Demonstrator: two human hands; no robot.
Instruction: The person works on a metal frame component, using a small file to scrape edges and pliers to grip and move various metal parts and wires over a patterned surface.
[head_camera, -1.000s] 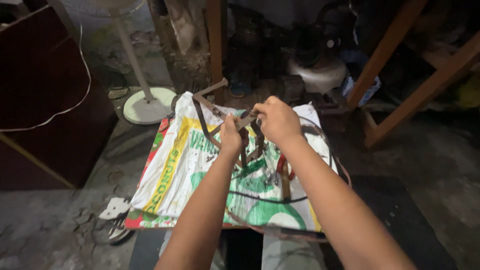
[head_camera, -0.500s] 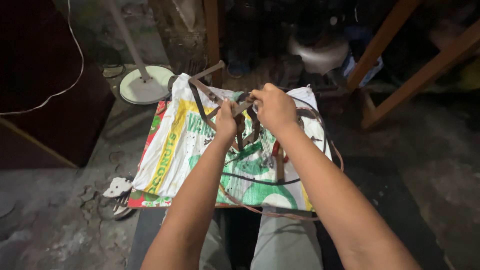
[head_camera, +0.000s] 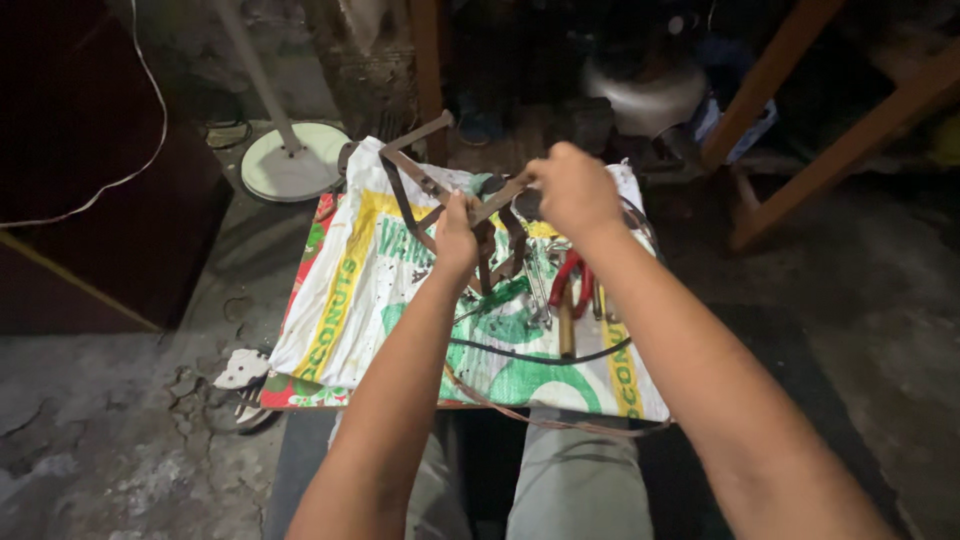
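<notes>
White sack (head_camera: 350, 300) with green and yellow print spread flat on floor. Red-handled pliers (head_camera: 570, 275) and black cable (head_camera: 530, 355) lie on it. White round fan base (head_camera: 295, 160) behind. Sandal (head_camera: 240, 375) beside sack. Wooden beams (head_camera: 800, 110) at right.

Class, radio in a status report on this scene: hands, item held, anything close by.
Left hand, right hand both gripping rusty metal frame. Held above printed sack. Red-handled pliers, black cable beneath.
</notes>
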